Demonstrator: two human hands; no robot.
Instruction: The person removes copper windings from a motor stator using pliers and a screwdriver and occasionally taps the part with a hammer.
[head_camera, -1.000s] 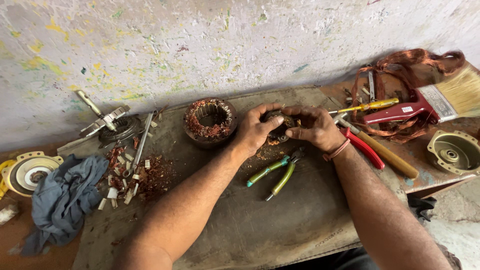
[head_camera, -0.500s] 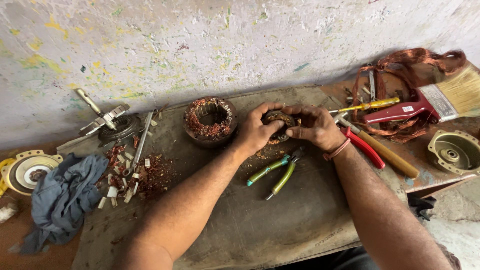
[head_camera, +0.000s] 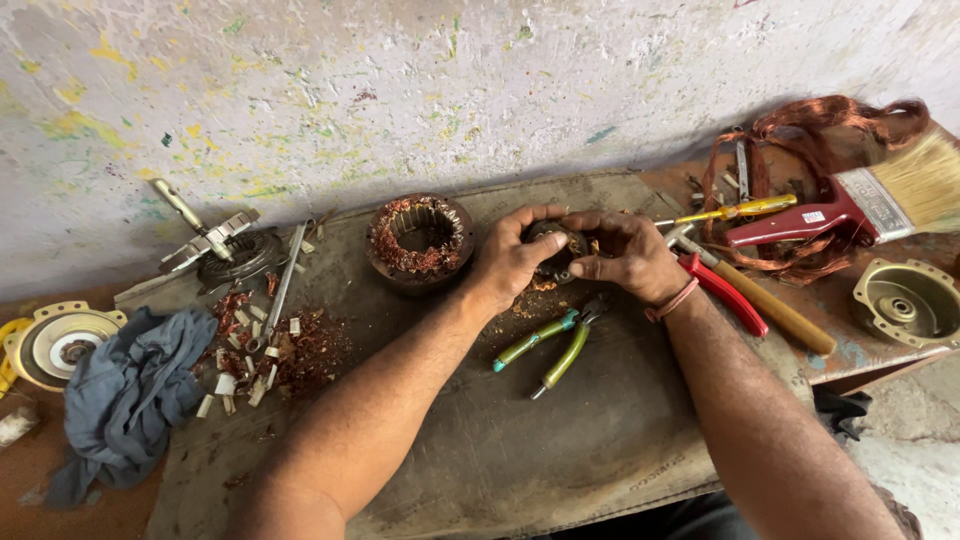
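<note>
Both hands meeting near the table's far edge, left hand (head_camera: 515, 262) and right hand (head_camera: 628, 258) each closing a grip on a small dark motor part (head_camera: 553, 247), green-handled pliers (head_camera: 548, 344) lying just below, wound stator (head_camera: 420, 240) sitting to the left.

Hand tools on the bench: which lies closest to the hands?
The green-handled pliers, just below both hands; the yellow screwdriver and red-handled tool lie farther right.

Bare forearms, no sleeves; a reddish band (head_camera: 671, 300) circles the right wrist.
</note>
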